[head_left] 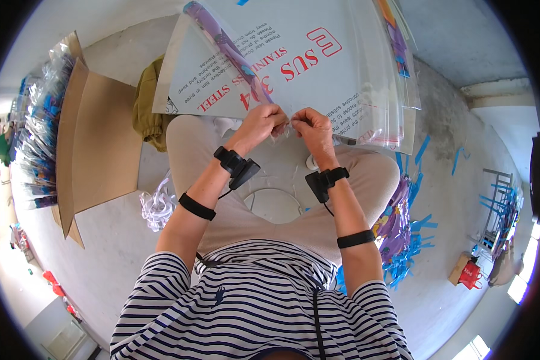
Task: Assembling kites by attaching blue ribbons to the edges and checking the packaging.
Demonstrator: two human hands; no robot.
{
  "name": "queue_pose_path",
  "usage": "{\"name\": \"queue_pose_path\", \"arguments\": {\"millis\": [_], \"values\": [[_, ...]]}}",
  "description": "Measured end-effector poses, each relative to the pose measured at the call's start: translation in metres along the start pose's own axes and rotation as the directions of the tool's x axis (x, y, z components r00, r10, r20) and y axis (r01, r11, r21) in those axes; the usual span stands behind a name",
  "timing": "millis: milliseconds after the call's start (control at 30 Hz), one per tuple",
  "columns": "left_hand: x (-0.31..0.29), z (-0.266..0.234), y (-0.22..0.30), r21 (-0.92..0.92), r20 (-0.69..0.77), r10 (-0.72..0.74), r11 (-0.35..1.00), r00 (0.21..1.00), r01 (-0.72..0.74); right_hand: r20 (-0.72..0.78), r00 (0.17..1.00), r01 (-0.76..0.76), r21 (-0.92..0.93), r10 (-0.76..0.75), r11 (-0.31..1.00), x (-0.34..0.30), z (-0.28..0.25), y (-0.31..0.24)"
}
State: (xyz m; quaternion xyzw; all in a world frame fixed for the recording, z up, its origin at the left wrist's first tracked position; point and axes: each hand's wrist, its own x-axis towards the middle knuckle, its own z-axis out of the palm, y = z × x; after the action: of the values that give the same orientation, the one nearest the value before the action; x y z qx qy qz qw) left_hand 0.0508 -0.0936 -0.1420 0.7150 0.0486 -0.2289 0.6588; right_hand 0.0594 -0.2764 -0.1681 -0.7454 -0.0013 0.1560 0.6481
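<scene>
A long, narrow folded strip of purple printed material (228,47) lies slanting across a pale board (327,78), apparently in a clear plastic sleeve. Its near end reaches my left hand (261,125), whose fingers are closed on the clear plastic there. Close beside it, my right hand (315,132) is closed in a pinch at the same end, thumb against fingertips. What the right fingertips grip is thin and clear, probably the sleeve's edge, but too small to be sure. Clear plastic bags (375,108) lie flat on the board's right side, beyond my right hand.
An open cardboard box (99,126) stands at left beside many filled clear bags (39,129). Olive cloth (152,105) sits by the board. White ribbon scraps (158,204) lie left of my legs; purple printed pieces (396,216) and blue strips (402,261) lie right.
</scene>
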Motion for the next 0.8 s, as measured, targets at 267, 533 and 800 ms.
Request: {"name": "queue_pose_path", "arguments": {"millis": [267, 533, 800], "values": [[0.001, 0.001, -0.007, 0.11, -0.003, 0.014, 0.994, 1.0, -0.013, -0.066, 0.997, 0.047, -0.045, -0.049, 0.998, 0.0, 0.004, 0.001], [0.006, -0.004, -0.008, 0.187, 0.005, -0.012, 0.982, 1.0, 0.011, -0.004, 1.0, 0.03, -0.007, -0.03, 1.0, 0.001, -0.001, -0.001], [0.008, 0.015, -0.018, 0.236, -0.116, 0.053, 0.972, 0.992, -0.024, -0.022, 0.984, 0.175, -0.087, -0.177, 0.981, -0.002, 0.004, 0.0]]}}
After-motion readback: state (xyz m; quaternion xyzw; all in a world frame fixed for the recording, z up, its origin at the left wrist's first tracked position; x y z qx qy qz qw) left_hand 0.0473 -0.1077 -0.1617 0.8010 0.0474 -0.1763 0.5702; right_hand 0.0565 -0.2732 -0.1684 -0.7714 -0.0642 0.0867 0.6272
